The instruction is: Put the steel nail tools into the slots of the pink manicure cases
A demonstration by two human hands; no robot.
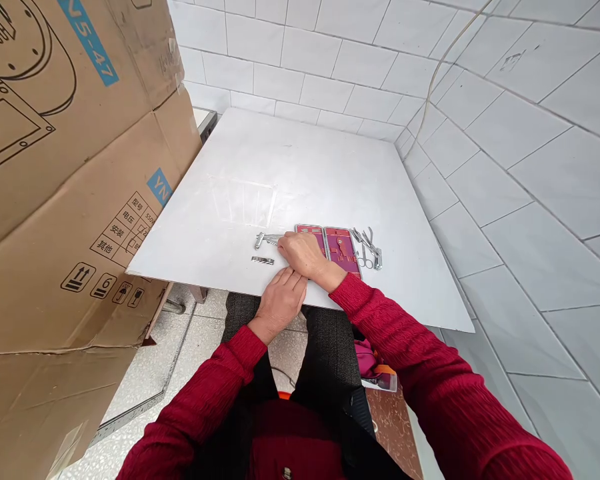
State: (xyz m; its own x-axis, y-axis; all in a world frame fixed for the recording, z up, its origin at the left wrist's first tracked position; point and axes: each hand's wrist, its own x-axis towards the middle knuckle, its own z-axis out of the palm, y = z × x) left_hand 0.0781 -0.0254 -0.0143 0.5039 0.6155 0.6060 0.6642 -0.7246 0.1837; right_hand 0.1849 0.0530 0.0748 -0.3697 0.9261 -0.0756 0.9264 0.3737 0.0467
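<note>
An opened manicure case (341,248) with a red lining lies near the front edge of the white table. My right hand (304,255) reaches across its left half, fingers curled and closed. Its fingertips are at the right ends of some slim metal tools (271,238); what they pinch, if anything, is hidden. A nail clipper (259,241) lies at the tools' left end. Nearer to me is another small metal piece (263,260). My left hand (281,297) rests flat at the table edge, fingers stretched out, their tips against my right hand. Small scissors (365,261) lie right of the case.
More metal tools (370,240) lie by the scissors, with a clipper (378,259) beside them. A clear plastic sheet (245,200) lies on the white table (330,167). Large cardboard boxes (80,200) stand along the left side. Tiled walls close off the back and right.
</note>
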